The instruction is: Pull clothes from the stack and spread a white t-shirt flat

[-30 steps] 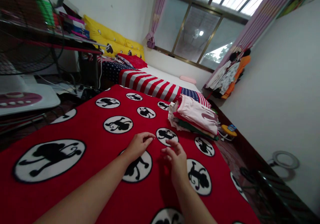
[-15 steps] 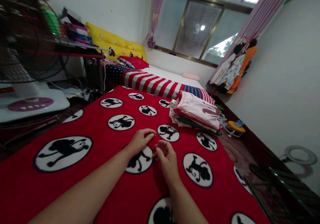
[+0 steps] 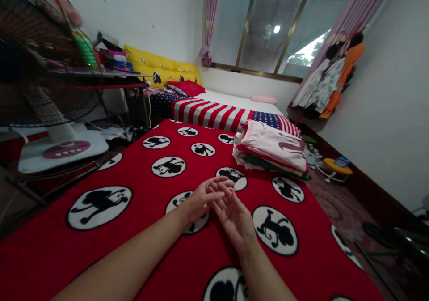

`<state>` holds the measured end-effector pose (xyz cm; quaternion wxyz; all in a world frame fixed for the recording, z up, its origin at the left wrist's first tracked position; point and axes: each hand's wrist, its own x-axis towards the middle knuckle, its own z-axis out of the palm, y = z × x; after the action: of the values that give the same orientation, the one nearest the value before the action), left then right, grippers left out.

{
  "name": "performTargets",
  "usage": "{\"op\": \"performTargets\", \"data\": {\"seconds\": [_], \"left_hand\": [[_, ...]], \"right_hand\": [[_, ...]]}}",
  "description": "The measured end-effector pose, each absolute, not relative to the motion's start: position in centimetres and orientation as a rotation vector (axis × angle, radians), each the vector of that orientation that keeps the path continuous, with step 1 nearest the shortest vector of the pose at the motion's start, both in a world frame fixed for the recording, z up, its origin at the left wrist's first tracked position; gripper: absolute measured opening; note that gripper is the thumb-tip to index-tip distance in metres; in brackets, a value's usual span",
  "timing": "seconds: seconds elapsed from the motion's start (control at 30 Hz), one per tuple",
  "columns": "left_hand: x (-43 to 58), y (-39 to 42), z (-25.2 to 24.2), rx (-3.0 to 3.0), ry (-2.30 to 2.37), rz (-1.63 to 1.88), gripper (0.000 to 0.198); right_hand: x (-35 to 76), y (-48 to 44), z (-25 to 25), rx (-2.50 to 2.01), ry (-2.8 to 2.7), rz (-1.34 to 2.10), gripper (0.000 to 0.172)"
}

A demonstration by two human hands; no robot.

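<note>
My left hand (image 3: pixel 204 197) and my right hand (image 3: pixel 234 216) meet at the fingertips above a red blanket (image 3: pixel 140 220) with white ovals and black monkey figures. Both are empty, with fingers stretched out; the right palm is turned upward and the left fingers lie over the right ones. Beyond my right hand, on the blanket's far right part, sits a stack of folded clothes (image 3: pixel 273 146), a pale pink garment on top and red and green ones beneath.
A fan (image 3: pixel 63 144) stands at the left beside a desk (image 3: pixel 110 86) with boxes. Behind the blanket is a bed with a striped cover (image 3: pixel 214 115) and yellow cushions (image 3: pixel 150 64). Clothes hang (image 3: pixel 325 82) by the window. A small orange-topped stool (image 3: pixel 338 166) is on the floor at right.
My hands have come together, fingers now overlapping, and the right palm has turned upward. The view has shifted slightly left. The clothes stack looks the same.
</note>
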<state>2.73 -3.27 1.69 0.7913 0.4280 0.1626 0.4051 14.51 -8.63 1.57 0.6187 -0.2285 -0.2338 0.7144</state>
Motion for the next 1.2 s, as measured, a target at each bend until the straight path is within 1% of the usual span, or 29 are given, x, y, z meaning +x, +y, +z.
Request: {"op": "performTargets", "data": {"seconds": [0.13,0.2,0.27,0.37,0.57,0.77,0.9,1.2], "left_hand": [[2.7,-4.0,2.0,1.047,0.309,0.801,0.056],[2.9,-4.6,2.3,1.152,0.317,0.789,0.051],[3.3,-5.1,2.5,1.233,0.374,0.806,0.043],[4.0,-5.7,2.5,1.273,0.470,0.901,0.033],[5.0,-6.2,2.5,1.334,0.654,1.050,0.033],[5.2,-6.2,2.6,1.456,0.767,1.093,0.026],[5.1,-6.1,2.5,1.501,0.813,1.103,0.025],[5.2,-5.9,2.3,1.497,0.839,1.084,0.023]], "right_hand": [[14.0,-8.8,1.5,-0.579,-0.488,1.636,0.021],[13.9,-8.9,1.4,-0.573,-0.488,1.626,0.019],[13.8,-8.9,1.3,-0.575,-0.502,1.617,0.019],[13.8,-8.9,1.1,-0.603,-0.522,1.611,0.025],[13.7,-9.1,1.1,-0.599,-0.522,1.654,0.037],[13.4,-9.0,0.8,-0.610,-0.478,1.650,0.031],[13.2,-8.9,0.6,-0.611,-0.454,1.656,0.028],[12.8,-9.2,1.7,-0.561,-0.403,1.685,0.028]]}}
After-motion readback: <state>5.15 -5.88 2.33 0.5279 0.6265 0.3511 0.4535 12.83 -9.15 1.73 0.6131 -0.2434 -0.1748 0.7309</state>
